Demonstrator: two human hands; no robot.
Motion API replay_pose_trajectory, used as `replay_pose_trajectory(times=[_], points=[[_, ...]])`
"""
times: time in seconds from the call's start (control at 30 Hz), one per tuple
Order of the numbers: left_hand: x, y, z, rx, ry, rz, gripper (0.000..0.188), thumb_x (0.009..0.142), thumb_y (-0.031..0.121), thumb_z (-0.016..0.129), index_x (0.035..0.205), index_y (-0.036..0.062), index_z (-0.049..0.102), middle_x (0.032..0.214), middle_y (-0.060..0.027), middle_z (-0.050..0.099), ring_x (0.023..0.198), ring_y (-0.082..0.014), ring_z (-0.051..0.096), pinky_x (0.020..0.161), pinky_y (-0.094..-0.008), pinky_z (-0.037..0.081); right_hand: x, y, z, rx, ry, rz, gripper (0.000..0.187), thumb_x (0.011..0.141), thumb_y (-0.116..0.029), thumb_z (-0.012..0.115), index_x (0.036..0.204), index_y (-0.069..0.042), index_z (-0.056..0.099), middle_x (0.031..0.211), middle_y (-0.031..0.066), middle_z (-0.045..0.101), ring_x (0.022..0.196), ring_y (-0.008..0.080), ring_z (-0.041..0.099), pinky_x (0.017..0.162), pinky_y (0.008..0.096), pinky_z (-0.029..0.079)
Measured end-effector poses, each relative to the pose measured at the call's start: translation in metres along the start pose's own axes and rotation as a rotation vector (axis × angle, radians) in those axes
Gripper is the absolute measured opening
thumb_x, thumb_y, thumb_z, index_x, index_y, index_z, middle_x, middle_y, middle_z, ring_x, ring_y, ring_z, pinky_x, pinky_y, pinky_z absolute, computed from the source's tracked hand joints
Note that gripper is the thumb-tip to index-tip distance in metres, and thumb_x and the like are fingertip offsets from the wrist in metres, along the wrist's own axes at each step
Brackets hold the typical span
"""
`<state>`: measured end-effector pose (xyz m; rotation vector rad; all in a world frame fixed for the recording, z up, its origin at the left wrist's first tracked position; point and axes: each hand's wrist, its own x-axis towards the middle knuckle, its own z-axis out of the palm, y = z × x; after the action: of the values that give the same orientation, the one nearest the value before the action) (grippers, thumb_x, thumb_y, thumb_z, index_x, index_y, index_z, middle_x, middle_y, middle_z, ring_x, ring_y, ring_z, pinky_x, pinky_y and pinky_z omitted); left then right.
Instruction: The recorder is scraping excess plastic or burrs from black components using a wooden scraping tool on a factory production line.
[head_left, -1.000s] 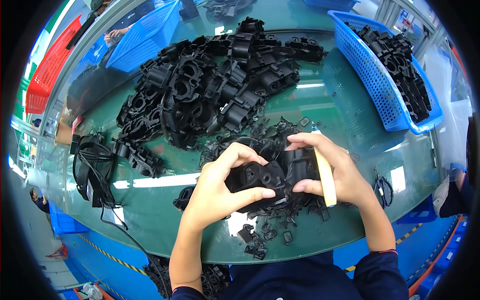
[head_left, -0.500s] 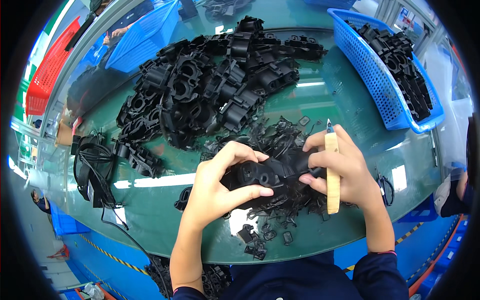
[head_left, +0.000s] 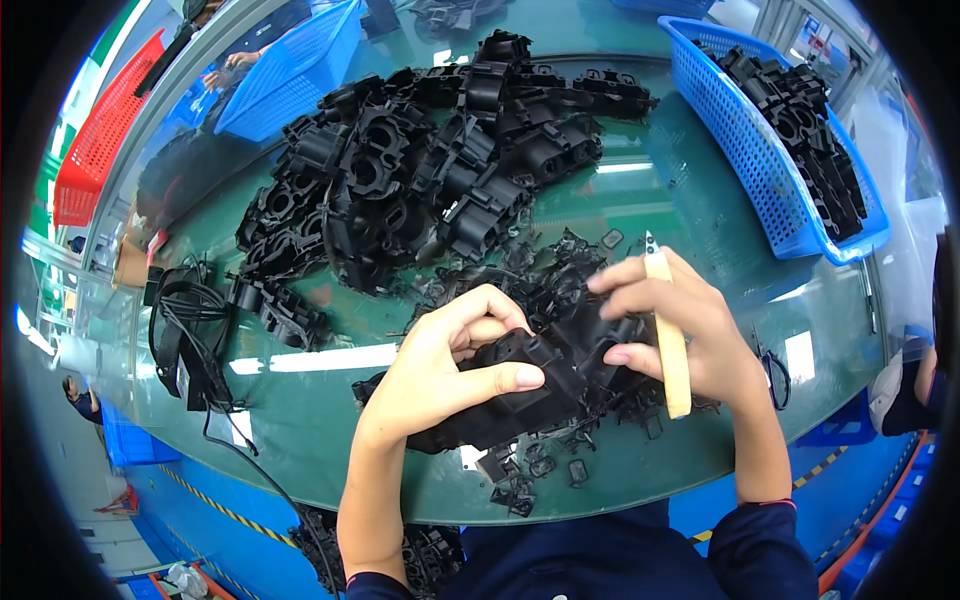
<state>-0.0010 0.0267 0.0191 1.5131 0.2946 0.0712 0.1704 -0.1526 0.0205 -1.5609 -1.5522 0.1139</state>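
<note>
My left hand point(head_left: 440, 372) grips a black moulded plastic part point(head_left: 535, 405), thumb on top and fingers around its far side. The part lies tilted over the loose black scraps. A small knife point(head_left: 674, 365) with a pale yellow handle sits in my right hand point(head_left: 715, 335), its pointed blade facing away from me. My right index and middle fingers are lifted and slightly blurred, beside the part's right end; whether they touch it I cannot tell. Black trimmings point(head_left: 560, 262) lie behind and below the part, with small cut pieces point(head_left: 515, 497) nearer the table edge.
A large heap of black moulded parts point(head_left: 385, 170) covers the far middle and left of the green table point(head_left: 690, 200). A blue basket point(head_left: 745, 165) of similar parts stands at right. Coiled black cable point(head_left: 190, 310) lies at left, scissors point(head_left: 772, 380) at right. Another blue basket point(head_left: 290, 80) is behind.
The black part has been turned and its body swung toward me, showing a flat side. My right fingers have lifted away from it; the knife tilts a little more to the left.
</note>
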Motion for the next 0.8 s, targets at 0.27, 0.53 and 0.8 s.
replay_pose_trajectory(times=[0.27,0.53,0.8], points=[[0.0,-0.001,0.0,0.106,0.036,-0.007,0.031,0.071,0.015,0.076,0.09,0.0051,0.054,0.071,0.0042,0.059,0.066,-0.0017,0.041,0.061,-0.0189,0.033,-0.016,-0.026,0.027,0.506,0.333,0.113,0.069,0.093,-0.056,0.029,0.099,0.005,0.061,0.082,0.0136,0.062,0.07,0.0185,0.055,0.063,0.0268,0.044],[0.0,0.0,-0.001,0.03,0.065,0.003,0.031,0.071,0.009,0.075,0.091,0.0035,0.052,0.079,-0.0032,0.064,0.075,-0.0046,0.052,0.071,-0.0207,0.041,-0.009,-0.028,0.028,-0.005,0.311,-0.019,0.023,0.069,0.001,0.065,0.091,-0.002,0.062,0.088,0.0096,0.067,0.086,0.0258,0.061,0.087,0.0416,0.04],[0.0,0.0,-0.001,0.137,0.117,0.026,0.033,0.07,0.011,0.077,0.091,0.0031,0.052,0.076,-0.0027,0.062,0.073,-0.005,0.052,0.069,-0.0211,0.041,-0.014,-0.026,0.037,0.066,0.207,0.122,0.013,0.068,-0.003,0.067,0.077,-0.008,0.06,0.099,0.009,0.067,0.107,0.0299,0.058,0.1,0.0525,0.03]])
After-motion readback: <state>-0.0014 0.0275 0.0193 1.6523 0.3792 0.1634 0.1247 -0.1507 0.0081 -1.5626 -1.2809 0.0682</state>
